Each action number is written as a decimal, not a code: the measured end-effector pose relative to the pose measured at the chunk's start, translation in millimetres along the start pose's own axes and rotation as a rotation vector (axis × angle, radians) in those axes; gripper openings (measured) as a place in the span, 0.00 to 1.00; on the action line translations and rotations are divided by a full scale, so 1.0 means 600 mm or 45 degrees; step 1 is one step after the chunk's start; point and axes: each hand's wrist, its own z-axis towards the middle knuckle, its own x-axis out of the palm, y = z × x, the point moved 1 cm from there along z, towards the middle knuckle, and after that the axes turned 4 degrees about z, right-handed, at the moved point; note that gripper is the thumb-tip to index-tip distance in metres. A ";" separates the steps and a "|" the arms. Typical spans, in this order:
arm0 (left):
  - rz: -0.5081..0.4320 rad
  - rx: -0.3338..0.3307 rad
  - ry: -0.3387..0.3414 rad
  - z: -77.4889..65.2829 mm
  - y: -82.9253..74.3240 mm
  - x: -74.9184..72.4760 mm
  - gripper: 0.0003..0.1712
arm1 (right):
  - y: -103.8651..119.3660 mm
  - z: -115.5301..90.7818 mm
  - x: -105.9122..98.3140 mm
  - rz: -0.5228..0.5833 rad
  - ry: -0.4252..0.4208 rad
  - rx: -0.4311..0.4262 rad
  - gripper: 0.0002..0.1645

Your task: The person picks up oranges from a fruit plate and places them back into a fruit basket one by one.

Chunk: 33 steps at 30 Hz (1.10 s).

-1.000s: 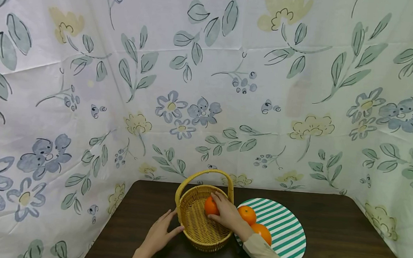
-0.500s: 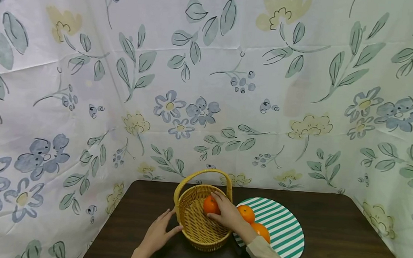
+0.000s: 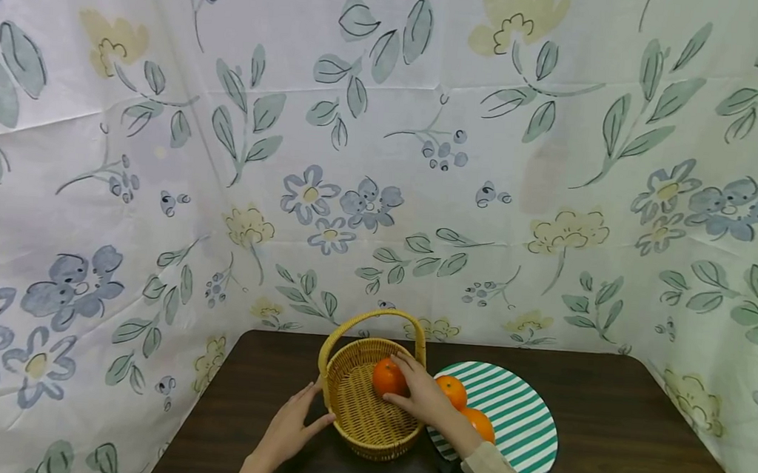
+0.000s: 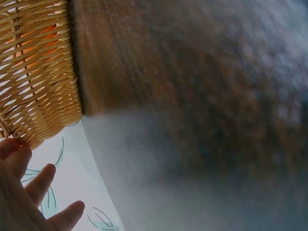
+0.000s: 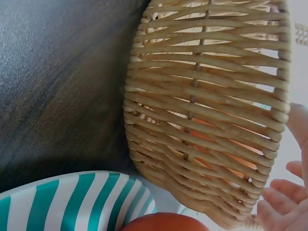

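Observation:
A yellow wicker basket (image 3: 365,414) with a tall arched handle stands on the dark table. My left hand (image 3: 287,426) rests against its left side, fingers spread and fairly straight; fingertips touch the weave in the left wrist view. Inside the basket, toward its right, lies an orange (image 3: 389,378), also glimpsed through the weave in the right wrist view. Over the basket's right rim reaches my right hand (image 3: 429,396), fingers loosely bent beside and above that orange, apparently not gripping it. Two more oranges, one farther back (image 3: 451,391) and one nearer (image 3: 479,424), sit just right of that hand.
Both of those oranges lie on a round mat with green and white stripes (image 3: 525,419), right of the basket. The dark wooden table (image 3: 637,435) extends to the right. Floral cloth (image 3: 385,155) hangs behind and at the sides.
My right hand has eased slightly right and away from the orange in the basket, whose surface shows more now. The left hand stays at the basket. The head view has shifted a little.

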 end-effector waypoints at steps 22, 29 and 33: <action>0.029 0.036 0.048 0.009 0.003 -0.005 0.43 | -0.002 -0.035 -0.023 0.000 -0.102 -0.055 0.45; 0.027 0.023 0.069 0.008 0.001 -0.007 0.44 | 0.002 -0.045 -0.036 0.045 -0.119 -0.070 0.45; 0.016 0.000 0.084 0.007 0.003 -0.007 0.43 | 0.003 -0.049 -0.041 0.057 -0.153 -0.093 0.42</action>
